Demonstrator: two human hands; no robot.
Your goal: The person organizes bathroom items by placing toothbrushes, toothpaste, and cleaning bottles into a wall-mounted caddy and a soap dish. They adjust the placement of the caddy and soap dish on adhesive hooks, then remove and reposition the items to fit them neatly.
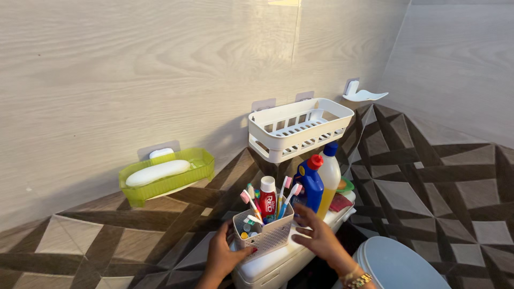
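White ceramic toilet tank lid (278, 262) carrying a pale perforated plastic caddy (266, 234) of toothbrushes; beside it a blue spray bottle with red cap (310, 184); behind, a cream bottle with blue cap (330, 174); a red cloth (340, 202) at the far end.

The toothbrush caddy (263, 231) sits on the toilet tank (289, 257); two bottles (319, 182) stand at its two o'clock, the wall basket (297, 128) at twelve, the soap dish (166, 175) at ten.

Bright warm light, wall glare, sharp

Perforated basket (266, 234) — matt beige plastic; wall rack (297, 128) — glossy white plastic; soap dish (167, 176) translucent green plastic; wall tiles (134, 75) smooth, wood-grain.
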